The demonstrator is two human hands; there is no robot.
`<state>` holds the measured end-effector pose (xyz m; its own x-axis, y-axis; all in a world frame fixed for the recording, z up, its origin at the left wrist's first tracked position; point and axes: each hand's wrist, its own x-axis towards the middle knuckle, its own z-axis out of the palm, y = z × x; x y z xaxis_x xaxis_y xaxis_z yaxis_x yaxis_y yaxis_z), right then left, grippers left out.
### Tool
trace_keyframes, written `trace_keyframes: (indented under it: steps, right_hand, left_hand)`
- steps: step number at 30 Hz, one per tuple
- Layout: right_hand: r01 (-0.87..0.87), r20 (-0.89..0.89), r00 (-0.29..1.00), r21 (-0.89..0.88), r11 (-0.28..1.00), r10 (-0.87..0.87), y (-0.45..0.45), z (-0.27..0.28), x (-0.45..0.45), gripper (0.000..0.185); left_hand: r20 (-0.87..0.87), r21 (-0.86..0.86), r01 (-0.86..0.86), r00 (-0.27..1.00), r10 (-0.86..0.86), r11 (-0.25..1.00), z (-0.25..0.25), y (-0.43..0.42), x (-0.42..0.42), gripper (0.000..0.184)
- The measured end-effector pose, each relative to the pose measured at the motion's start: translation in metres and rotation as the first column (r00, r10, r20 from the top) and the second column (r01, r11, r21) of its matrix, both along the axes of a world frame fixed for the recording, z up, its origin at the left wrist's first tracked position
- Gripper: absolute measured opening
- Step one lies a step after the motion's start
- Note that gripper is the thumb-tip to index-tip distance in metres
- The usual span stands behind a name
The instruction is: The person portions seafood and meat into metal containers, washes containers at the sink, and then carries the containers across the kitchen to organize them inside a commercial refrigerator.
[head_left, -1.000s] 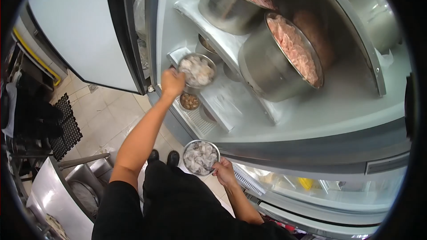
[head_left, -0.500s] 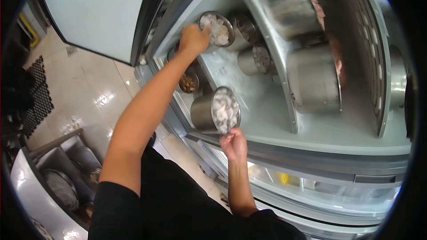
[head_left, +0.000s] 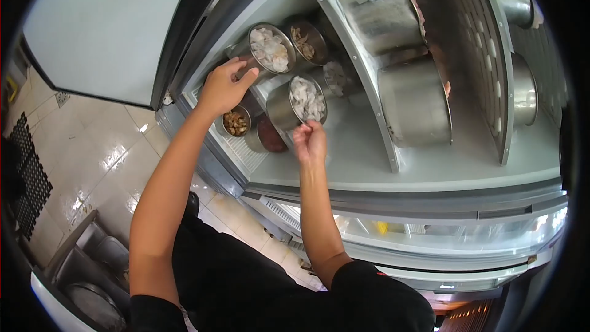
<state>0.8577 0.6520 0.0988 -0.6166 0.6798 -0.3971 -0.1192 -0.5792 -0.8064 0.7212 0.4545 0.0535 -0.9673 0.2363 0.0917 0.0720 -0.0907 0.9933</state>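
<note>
My right hand [head_left: 310, 141] pinches the near rim of a metal pot [head_left: 279, 109] filled with whitish-grey pieces of food [head_left: 306, 99]. This pot is tilted toward me in the fridge compartment. My left hand [head_left: 226, 88] is open, its fingers spread beside a second metal pot [head_left: 289, 41] of white pieces [head_left: 268, 50]; I cannot tell whether they touch it. Below my left hand is a small container of brown pieces [head_left: 235, 122]. A container with dark reddish contents [head_left: 270, 134] sits between that one and the held pot, partly hidden.
Behind stand a pot with brownish scraps [head_left: 303, 43] and another with greyish contents [head_left: 335, 78]. A metal-edged shelf [head_left: 362, 74] bears two large pots [head_left: 413, 103] on its other side. The open fridge door [head_left: 98, 31] is at left, above the tiled floor [head_left: 104, 141].
The pot in my right hand has moved deeper in, toward the other containers, uncovering the reddish one. My left hand has come off the other pot's rim and spread its fingers. The view has shifted.
</note>
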Motion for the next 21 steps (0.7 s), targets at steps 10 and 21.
trace_keyframes:
  steps: [10,21]
  right_hand:
    - [-0.064,0.07,0.996,0.101,0.993,0.057,-0.039,0.0,0.011,0.031]
    - [0.053,0.06,0.996,0.256,0.965,-0.07,-0.007,-0.002,-0.021,0.023]
  left_hand:
    - [0.198,0.195,0.104,0.97,-0.143,0.975,-0.007,-0.007,0.01,0.057]
    - [-0.031,0.005,0.148,0.989,-0.148,0.989,-0.005,-0.014,0.007,0.06]
